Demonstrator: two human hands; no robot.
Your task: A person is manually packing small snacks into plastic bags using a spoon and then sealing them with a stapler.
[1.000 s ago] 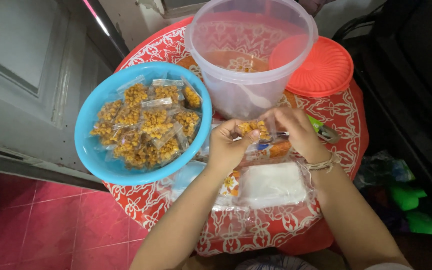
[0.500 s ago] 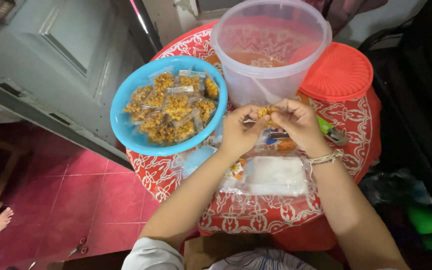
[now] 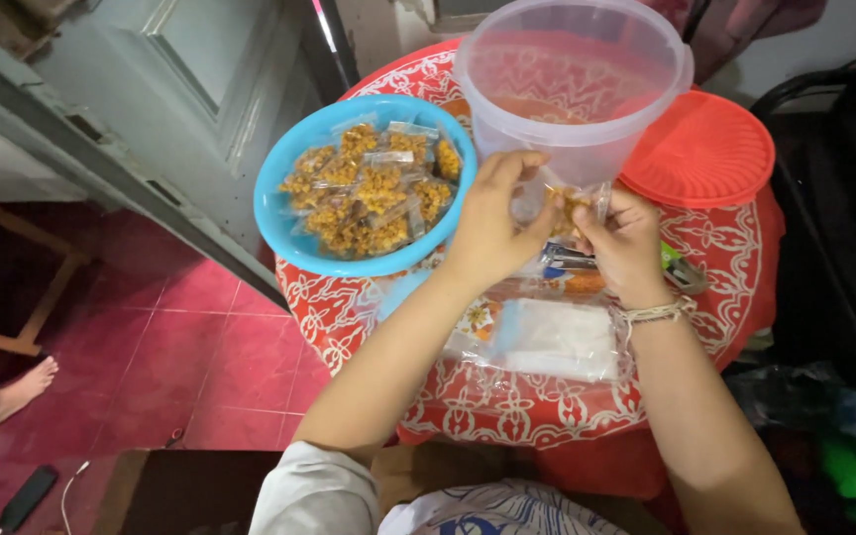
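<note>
My left hand (image 3: 492,223) and my right hand (image 3: 626,243) both pinch a small clear plastic bag (image 3: 572,206) of yellow-orange snack pieces, held up just in front of the clear plastic bucket (image 3: 572,94). The left fingers grip the bag's upper left, the right fingers its right side. A string bracelet circles my right wrist. To the left stands a blue bowl (image 3: 294,233) filled with several similar filled small bags (image 3: 374,188).
A round table with a red and white patterned cloth (image 3: 507,406) carries an orange lid (image 3: 700,149), a stack of empty clear bags (image 3: 557,342) and a green-handled tool (image 3: 681,267). Another person's bare foot (image 3: 12,391) rests on the red tiled floor at left.
Both hands lifted the small bag up and away toward the bucket. The view shifted, bringing more floor and a person's foot in at left.
</note>
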